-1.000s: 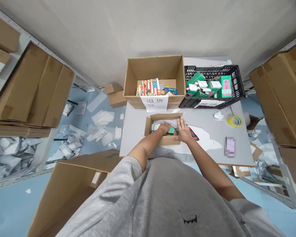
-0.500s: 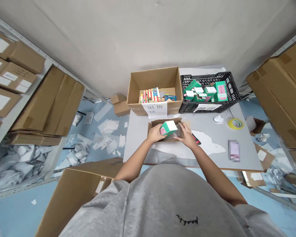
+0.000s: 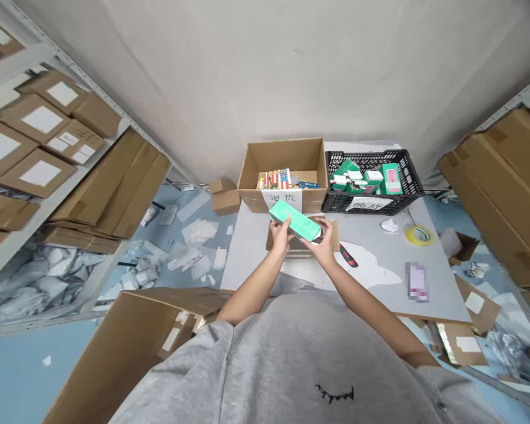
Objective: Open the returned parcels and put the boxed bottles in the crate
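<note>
I hold a long green product box [image 3: 295, 219] lifted above a small open cardboard box [image 3: 333, 238] on the grey table [image 3: 380, 277]. My left hand [image 3: 281, 233] grips the green box at its left end. My right hand [image 3: 321, 246] grips it at the right end, fingers curled under it. The green box lies tilted, its left end higher.
A larger open carton [image 3: 284, 159] with books and a paper label stands at the table's back, beside a black crate [image 3: 397, 194] of green boxes. A red-black cutter [image 3: 348, 255], tape roll [image 3: 419, 235] and crumpled paper [image 3: 389, 225] lie to the right. Shelves of cartons flank both sides; a big carton [image 3: 128, 347] stands by my left.
My left hand took the green box out of the small carton and raised it; my right hand left the carton's edge and joined it. The box turned lengthwise between both hands.
</note>
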The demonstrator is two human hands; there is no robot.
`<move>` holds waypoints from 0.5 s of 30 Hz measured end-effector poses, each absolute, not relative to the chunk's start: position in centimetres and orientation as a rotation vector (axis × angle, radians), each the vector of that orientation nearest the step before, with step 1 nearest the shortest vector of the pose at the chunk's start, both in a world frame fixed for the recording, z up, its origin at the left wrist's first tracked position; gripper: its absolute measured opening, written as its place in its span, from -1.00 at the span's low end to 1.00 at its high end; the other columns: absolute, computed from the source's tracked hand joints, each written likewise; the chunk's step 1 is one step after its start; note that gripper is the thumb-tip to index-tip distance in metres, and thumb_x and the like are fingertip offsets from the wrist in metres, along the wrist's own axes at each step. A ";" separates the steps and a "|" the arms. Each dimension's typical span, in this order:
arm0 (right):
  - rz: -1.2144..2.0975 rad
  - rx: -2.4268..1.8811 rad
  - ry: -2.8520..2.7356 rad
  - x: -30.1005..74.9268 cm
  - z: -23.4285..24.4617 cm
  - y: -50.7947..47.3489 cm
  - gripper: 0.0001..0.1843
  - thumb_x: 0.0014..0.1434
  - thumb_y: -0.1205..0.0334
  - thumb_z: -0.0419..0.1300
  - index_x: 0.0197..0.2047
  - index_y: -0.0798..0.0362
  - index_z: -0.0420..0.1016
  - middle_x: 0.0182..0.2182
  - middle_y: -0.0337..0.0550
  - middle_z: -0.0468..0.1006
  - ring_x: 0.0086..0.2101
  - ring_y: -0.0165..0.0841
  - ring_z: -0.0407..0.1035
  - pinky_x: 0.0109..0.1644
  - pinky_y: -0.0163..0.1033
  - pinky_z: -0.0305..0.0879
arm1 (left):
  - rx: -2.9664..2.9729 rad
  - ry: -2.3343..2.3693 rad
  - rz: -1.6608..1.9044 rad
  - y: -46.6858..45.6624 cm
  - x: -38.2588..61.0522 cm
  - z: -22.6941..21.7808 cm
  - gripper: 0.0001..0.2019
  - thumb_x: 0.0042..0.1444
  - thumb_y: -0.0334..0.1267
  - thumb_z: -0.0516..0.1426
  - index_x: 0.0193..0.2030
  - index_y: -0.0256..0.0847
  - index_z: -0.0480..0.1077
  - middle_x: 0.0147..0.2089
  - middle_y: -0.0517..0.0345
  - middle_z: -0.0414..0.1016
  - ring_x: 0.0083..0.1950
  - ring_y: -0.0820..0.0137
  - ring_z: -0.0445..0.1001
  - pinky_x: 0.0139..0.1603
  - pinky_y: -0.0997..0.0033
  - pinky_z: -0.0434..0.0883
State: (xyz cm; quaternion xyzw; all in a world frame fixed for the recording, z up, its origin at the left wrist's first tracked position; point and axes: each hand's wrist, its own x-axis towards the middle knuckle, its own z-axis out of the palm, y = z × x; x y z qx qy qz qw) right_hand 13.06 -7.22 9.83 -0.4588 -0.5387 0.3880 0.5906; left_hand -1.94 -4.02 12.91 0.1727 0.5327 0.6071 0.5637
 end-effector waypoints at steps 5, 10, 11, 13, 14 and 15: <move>1.056 -0.966 -1.089 13.5 10.0 -6.8 -0.11 -0.04 -0.03 0.56 0.29 -0.02 0.37 0.26 0.13 0.49 0.22 -0.07 0.42 0.36 0.09 0.32 | 0.395 1.298 1.549 -5.3 -0.9 13.3 0.09 -0.01 -0.03 0.45 0.50 0.27 -0.16 0.34 0.04 0.44 0.08 0.26 0.61 -0.17 0.30 0.62; 1.131 -0.968 -1.031 14.3 10.1 -6.4 -0.11 0.00 -0.12 0.51 0.34 0.01 0.44 0.31 0.09 0.46 0.30 -0.07 0.34 0.42 0.08 0.23 | 0.519 1.455 1.592 -5.4 -0.7 13.3 0.01 -0.01 -0.02 0.46 0.45 0.09 -0.06 0.25 -0.06 0.49 0.07 0.24 0.61 -0.07 0.26 0.60; 1.111 -0.986 -1.022 14.3 10.0 -6.3 -0.12 0.04 -0.16 0.47 0.35 0.00 0.42 0.31 0.07 0.46 0.31 -0.08 0.32 0.43 0.08 0.22 | 0.566 1.516 1.600 -5.5 -0.6 13.3 0.00 -0.02 -0.02 0.47 0.43 0.04 -0.02 0.24 -0.09 0.49 0.09 0.23 0.60 -0.02 0.26 0.58; 1.035 -1.061 -1.018 14.2 9.8 -6.1 -0.19 0.13 -0.22 0.38 0.34 -0.01 0.41 0.28 0.05 0.49 0.30 -0.09 0.33 0.41 0.08 0.23 | 0.694 1.626 1.594 -6.1 -0.3 13.4 -0.03 -0.06 -0.04 0.50 0.37 -0.04 0.05 0.24 -0.13 0.48 0.16 0.20 0.57 0.09 0.25 0.53; 0.988 -1.118 -1.005 14.1 9.6 -5.9 -0.25 0.18 -0.25 0.31 0.31 -0.02 0.41 0.25 0.03 0.51 0.27 -0.10 0.36 0.39 0.07 0.25 | 0.769 1.656 1.583 -6.5 -0.2 13.4 -0.06 -0.07 -0.03 0.50 0.35 -0.07 0.09 0.25 -0.14 0.48 0.18 0.19 0.55 0.13 0.25 0.51; 0.953 -1.180 -0.976 14.0 9.4 -5.7 -0.31 0.23 -0.28 0.23 0.27 -0.02 0.43 0.21 0.02 0.53 0.23 -0.11 0.39 0.36 0.07 0.28 | 0.841 1.663 1.570 -6.9 -0.1 13.5 -0.09 -0.05 -0.02 0.49 0.33 -0.08 0.11 0.25 -0.14 0.47 0.19 0.18 0.55 0.16 0.25 0.49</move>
